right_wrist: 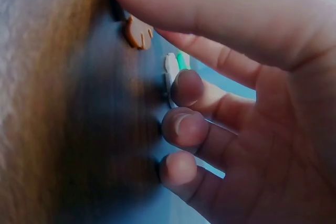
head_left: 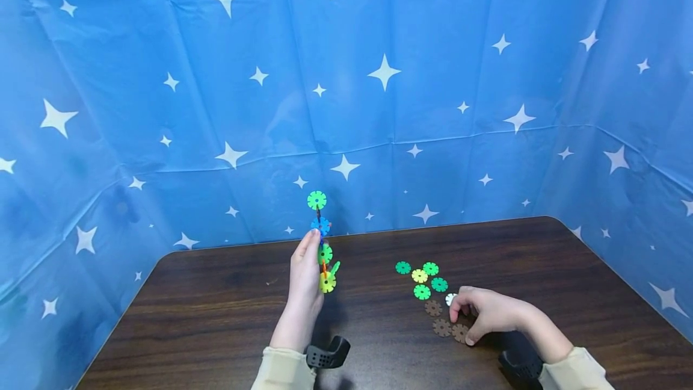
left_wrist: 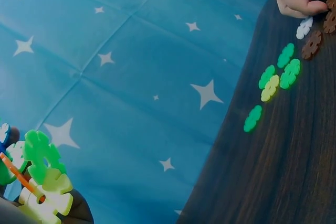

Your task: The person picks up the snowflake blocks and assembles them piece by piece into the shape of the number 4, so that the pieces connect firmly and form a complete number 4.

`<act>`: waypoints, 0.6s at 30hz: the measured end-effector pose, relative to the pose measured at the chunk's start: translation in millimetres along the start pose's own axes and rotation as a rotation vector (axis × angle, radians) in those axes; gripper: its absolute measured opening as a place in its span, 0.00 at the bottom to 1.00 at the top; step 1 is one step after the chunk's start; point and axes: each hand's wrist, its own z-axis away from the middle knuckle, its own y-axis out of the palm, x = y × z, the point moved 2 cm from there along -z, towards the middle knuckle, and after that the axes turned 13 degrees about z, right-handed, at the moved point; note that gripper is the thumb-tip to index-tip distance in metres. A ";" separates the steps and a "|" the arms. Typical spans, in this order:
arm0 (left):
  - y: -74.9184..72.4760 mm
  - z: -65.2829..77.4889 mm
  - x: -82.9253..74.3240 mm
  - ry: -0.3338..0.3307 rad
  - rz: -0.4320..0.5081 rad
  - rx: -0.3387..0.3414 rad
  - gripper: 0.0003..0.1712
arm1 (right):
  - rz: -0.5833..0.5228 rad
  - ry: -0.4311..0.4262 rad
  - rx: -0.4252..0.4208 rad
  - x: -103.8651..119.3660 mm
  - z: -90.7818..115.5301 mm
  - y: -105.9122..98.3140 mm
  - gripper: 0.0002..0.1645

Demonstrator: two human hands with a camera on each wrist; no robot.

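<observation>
My left hand grips an upright chain of interlocking notched discs above the table. The chain has a green disc on top, a blue one below it, then green, orange and yellow ones. In the left wrist view, the yellow disc, an orange edge and a light green disc show at lower left. My right hand is down at the table, thumb and forefinger at opposite edges of a brown disc. Its other fingers curl loosely.
Beside the right hand lie two more brown discs and a white disc, partly covered by the fingers. Farther back sit several green discs and a yellow disc. A blue star-printed curtain hangs behind the dark wooden table.
</observation>
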 end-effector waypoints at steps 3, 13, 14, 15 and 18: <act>0.0 0.8 -0.8 -0.008 0.004 0.016 0.30 | 0.032 -0.003 -0.019 1.5 -1.7 0.9 0.18; 0.0 0.0 -0.7 0.004 0.001 0.021 0.30 | 0.025 -0.019 0.003 10.8 -8.4 2.2 0.16; -0.1 -0.1 -0.7 0.005 0.000 0.017 0.29 | 0.011 -0.028 0.010 11.7 -9.2 2.1 0.16; -0.2 0.0 -0.5 0.003 -0.001 0.014 0.28 | -0.008 -0.040 0.020 12.9 -10.0 1.7 0.15; -0.7 0.0 -0.3 0.006 -0.005 0.002 0.25 | -0.060 -0.079 0.046 17.0 -13.4 -0.9 0.11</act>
